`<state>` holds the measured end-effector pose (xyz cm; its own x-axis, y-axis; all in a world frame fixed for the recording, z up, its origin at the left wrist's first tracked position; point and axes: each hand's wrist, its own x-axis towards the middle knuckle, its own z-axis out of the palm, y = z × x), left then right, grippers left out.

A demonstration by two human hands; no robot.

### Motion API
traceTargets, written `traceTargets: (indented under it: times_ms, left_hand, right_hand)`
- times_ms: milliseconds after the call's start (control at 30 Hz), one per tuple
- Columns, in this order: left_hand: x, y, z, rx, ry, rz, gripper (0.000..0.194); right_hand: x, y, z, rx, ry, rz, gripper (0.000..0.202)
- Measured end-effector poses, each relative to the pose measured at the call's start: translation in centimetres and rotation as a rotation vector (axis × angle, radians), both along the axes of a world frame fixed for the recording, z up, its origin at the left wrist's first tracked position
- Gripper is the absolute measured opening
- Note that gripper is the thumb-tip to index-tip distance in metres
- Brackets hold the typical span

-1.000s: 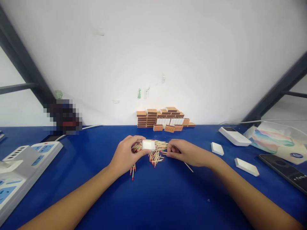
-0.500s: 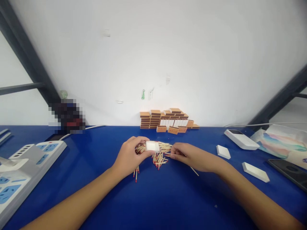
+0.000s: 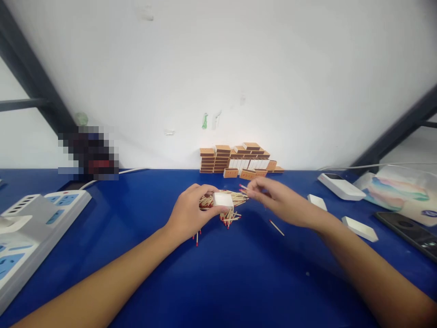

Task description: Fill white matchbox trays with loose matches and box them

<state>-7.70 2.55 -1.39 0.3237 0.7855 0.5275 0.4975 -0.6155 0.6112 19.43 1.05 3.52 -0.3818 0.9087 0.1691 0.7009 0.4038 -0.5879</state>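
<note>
Thumb and fingers of my left hand (image 3: 193, 209) grip a small white matchbox tray (image 3: 223, 200) by its left end, held above the heap. Loose red-tipped matches (image 3: 230, 217) are piled on the blue table around and beneath it, partly hidden by that hand. To the right, my right hand (image 3: 269, 196) is raised, pinching red-headed matches (image 3: 243, 187) between thumb and fingertips; how many is unclear. One single match (image 3: 276, 228) lies apart on the table below the right hand.
Stacked matchboxes (image 3: 221, 159) stand against the white wall. Two more white trays (image 3: 359, 228), a white device (image 3: 341, 187), a phone (image 3: 408, 232) and a soft pack (image 3: 398, 191) are on the right. A power strip (image 3: 73, 202) occupies the left.
My right hand has lifted from the heap with matches in its fingers. My left hand and the tray have shifted slightly right. The view has tilted down a little.
</note>
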Motion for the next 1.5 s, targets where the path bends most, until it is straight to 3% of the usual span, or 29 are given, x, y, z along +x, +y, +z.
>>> traceTargets:
  times_ms: [200, 267, 367, 467, 567, 1067, 1500]
  left_hand:
    - [0.1, -0.4, 0.2, 0.040, -0.062, -0.019, 0.035]
    - [0.1, -0.4, 0.3, 0.024, -0.094, -0.001, 0.036]
    - [0.0, -0.2, 0.3, 0.010, -0.148, 0.037, 0.037]
    - [0.1, 0.0, 0.1, 0.008, -0.141, 0.051, 0.034]
    - [0.2, 0.0, -0.1, 0.006, -0.104, 0.041, 0.032]
    - [0.0, -0.5, 0.1, -0.036, -0.108, 0.035, 0.033]
    - [0.0, -0.6, 0.1, -0.030, -0.062, 0.031, 0.033]
  right_hand:
    - [-4.0, -0.3, 3.0, 0.129, 0.140, 0.024, 0.025]
    - [-5.3, 0.0, 2.6, 0.104, 0.153, 0.060, 0.023]
    - [-6.3, 0.6, 0.7, 0.053, 0.178, 0.086, 0.021]
    - [-6.1, 0.8, -1.3, 0.034, 0.162, 0.064, 0.025]
    - [-5.3, 0.8, -2.1, 0.069, 0.108, 0.041, 0.025]
    - [-3.9, 0.7, -1.7, 0.327, 0.057, 0.149, 0.011]
    - [-4.5, 0.3, -2.4, 0.280, 0.078, 0.161, 0.016]
